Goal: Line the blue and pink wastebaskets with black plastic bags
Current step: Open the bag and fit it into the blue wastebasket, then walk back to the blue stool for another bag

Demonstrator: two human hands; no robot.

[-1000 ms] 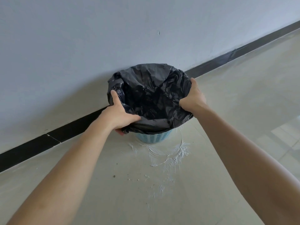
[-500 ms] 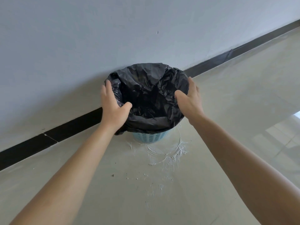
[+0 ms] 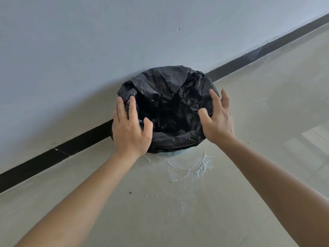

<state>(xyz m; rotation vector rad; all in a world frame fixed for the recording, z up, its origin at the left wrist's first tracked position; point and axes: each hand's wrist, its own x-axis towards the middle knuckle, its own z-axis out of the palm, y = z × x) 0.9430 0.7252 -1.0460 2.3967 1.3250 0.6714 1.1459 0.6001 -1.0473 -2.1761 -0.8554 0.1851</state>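
Note:
A black plastic bag (image 3: 169,104) lies open inside the blue wastebasket (image 3: 170,153) and is folded over its rim, so only a thin sliver of blue shows at the bottom. The basket stands on the floor against the wall. My left hand (image 3: 130,132) rests flat on the bag's left rim, fingers spread. At the right rim, my right hand (image 3: 218,120) is open too, palm toward the bag, fingers apart and barely touching it. No pink wastebasket is in view.
A pale wall (image 3: 89,50) with a black baseboard (image 3: 53,157) runs diagonally behind the basket. White smears and small crumbs (image 3: 187,170) mark the beige floor just in front of it.
Both hands have let go of the bag's rim and opened out. The bag's folded edge now hangs lower over the basket, hiding most of the blue.

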